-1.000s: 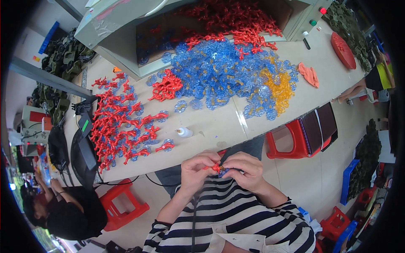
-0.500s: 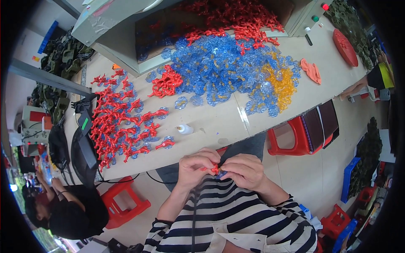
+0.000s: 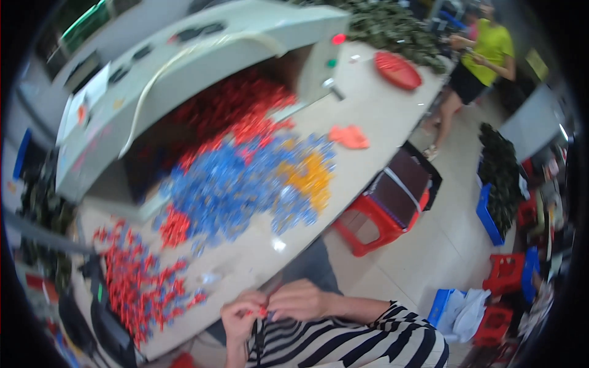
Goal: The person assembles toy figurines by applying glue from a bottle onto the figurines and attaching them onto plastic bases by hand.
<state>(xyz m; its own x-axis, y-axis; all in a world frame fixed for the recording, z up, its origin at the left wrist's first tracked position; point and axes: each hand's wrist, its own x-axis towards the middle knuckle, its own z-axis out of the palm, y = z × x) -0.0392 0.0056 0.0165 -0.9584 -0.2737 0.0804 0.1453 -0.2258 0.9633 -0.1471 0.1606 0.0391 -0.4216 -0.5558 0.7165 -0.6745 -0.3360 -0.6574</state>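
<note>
In front of my striped shirt, both hands meet close to the table's front edge. My left hand [image 3: 241,314] is closed in a pinch on a small red plastic figure [image 3: 262,313]. The fingers of my right hand [image 3: 300,300] press together against the same spot, where a bit of blue plastic [image 3: 269,317] shows; blur hides how the two parts fit. On the table left of my hands lie many red figures joined with blue parts [image 3: 138,279]. A large heap of clear blue pieces [image 3: 227,187] lies beyond, with yellow pieces [image 3: 313,184] at its right and a small red cluster [image 3: 175,227] at its left.
A grey box-like machine [image 3: 245,27] stands over a mass of red pieces [image 3: 245,98]. The table also bears a blurred white bottle [image 3: 208,278], an orange cloth [image 3: 350,137] and a red dish [image 3: 397,70]. Beside it stands a red stool [image 3: 365,230]. A person in yellow [image 3: 494,46] is at the far right.
My view has swung to the right and blurred, bringing the person in yellow and more of the machine into sight. My hands stay together, still holding the small parts.
</note>
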